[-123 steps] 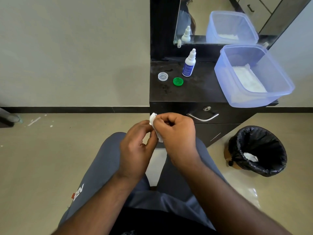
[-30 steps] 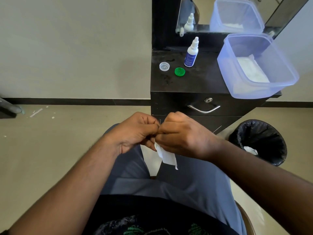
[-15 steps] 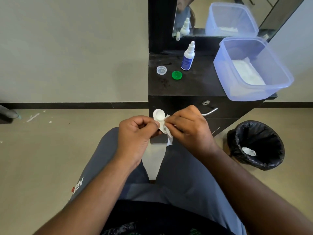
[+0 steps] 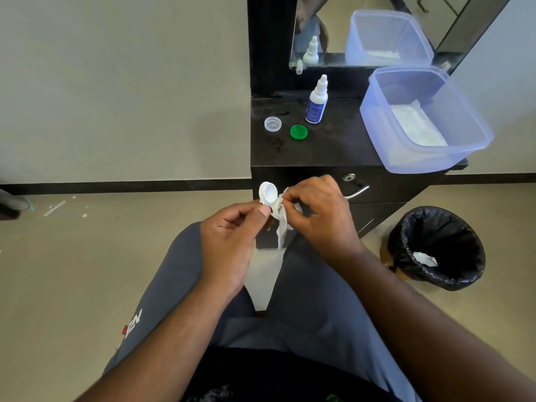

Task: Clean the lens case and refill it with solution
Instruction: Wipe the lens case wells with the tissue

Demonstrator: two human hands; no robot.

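While the wiping goes on, I read the scene from the left edge across. At about nine o'clock from the frame's centre my left hand pinches the white lens case at its lower rim between thumb and fingers, one open well turned up toward me. Just to its right, touching the case, the white tissue hangs down in a twisted strip. My right hand pinches the tissue's upper end against the case; how the fingertips sit underneath I cannot tell.

To do this step well, I judge I should keep the left pinch on the rim only, push a twisted corner of tissue into the well and turn it round the wall, then do the second well.

Up at twelve o'clock on the dark cabinet top lie a clear cap and a green cap, near each other, with the solution bottle upright just behind them. At one o'clock a translucent tub holds more tissue. At three o'clock a bin with a black liner stands on the floor.
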